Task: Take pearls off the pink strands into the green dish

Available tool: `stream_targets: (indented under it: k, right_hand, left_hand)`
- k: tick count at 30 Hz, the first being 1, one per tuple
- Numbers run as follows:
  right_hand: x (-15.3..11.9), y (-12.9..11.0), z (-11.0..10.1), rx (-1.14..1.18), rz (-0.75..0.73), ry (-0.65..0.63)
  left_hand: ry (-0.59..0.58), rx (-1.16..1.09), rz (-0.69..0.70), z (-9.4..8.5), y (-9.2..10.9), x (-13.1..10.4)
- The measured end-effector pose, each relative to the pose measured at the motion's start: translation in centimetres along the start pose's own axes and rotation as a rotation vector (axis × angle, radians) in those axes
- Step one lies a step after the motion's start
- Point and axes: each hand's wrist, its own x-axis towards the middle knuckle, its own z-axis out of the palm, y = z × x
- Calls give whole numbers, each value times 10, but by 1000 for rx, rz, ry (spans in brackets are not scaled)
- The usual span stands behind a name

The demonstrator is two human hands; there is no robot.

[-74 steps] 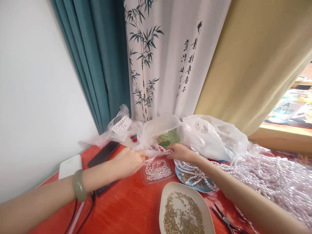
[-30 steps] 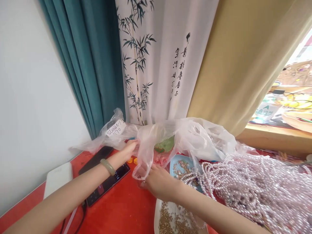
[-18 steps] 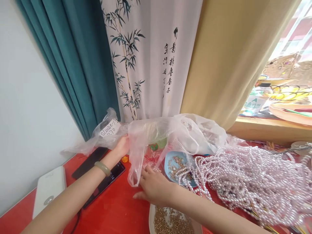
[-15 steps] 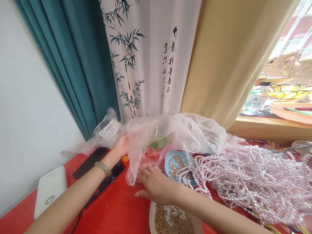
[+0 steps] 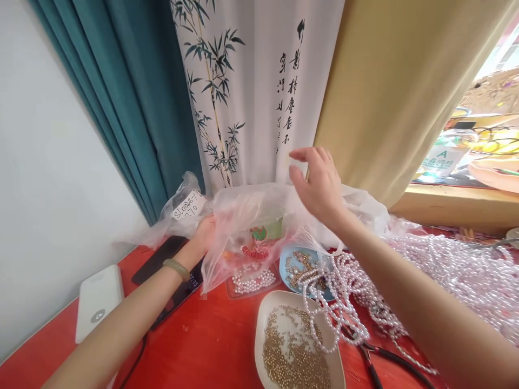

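My left hand is at the left side of a thin clear plastic bag with red and green print. It grips the bag's edge, the fingertips partly hidden by the film. My right hand is raised above the bag's right part, thumb and fingers apart, holding nothing. Under the bag's front edge lies a shallow clear tray of pearl beads. Right of it is a blue dish with gold beads and findings. Nearer me is a cream dish of small gold beads.
Strands of pale pink pearl beads heap on the right, some over both dishes. Black-handled pliers lie before them. At left are a white power bank, a phone and a labelled bag. Curtains hang behind the red table.
My right hand has lifted from the pearl tray up and right, above the bag. The tray shows more fully. Loose pearl strands now lie over the cream dish's edge. My left hand stays at the bag.
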Motion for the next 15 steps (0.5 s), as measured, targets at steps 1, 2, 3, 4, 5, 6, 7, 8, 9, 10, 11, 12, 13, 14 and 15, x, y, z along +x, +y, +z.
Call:
stream_targets:
  k: [1,2,3,4,5,6,7,8,9,10,11,12,13,14,15]
  right_hand:
    - [8,7,3,3,109,-78]
    - [15,15,8,3,226,-198]
    - [20,24,13,2,332,-342]
    - [23,33,18,-8,419,-476]
    - [25,42,24,-19,481,-577]
    - [25,49,29,-26,527,-654]
    - [24,56,34,-27,557,-707]
    - [22,61,39,-24,580,-744]
    - [21,65,42,-17,597,-774]
    - [20,67,45,-10,607,-801]
    - [19,67,47,-10,607,-821]
    - [18,67,47,-18,598,-834]
    - [18,66,47,-33,582,-841]
    - [18,65,47,-51,558,-853]
    - [18,63,46,-75,530,-865]
  left_hand:
    - [-11,-1,2,0,0,0]
    - [-22,-4,-4,-1,-1,0]
    - [-25,-4,-14,-1,-1,1]
    - [-33,-7,-23,-2,-2,1]
    - [-39,-10,-29,-2,-2,1]
    - [-45,-11,-28,-3,-2,2]
    - [-49,-10,-22,-3,-2,2]
    - [-50,-7,-11,-3,-2,2]
    - [-51,-2,0,-3,-2,2]
    - [-49,4,9,-3,-2,1]
    - [-46,10,15,-3,-2,1]
    - [-42,15,17,-2,-2,0]
    - [-36,19,19,-2,-2,0]
    - [-31,22,21,-2,-2,0]
    - [-23,24,20,-1,-2,-1]
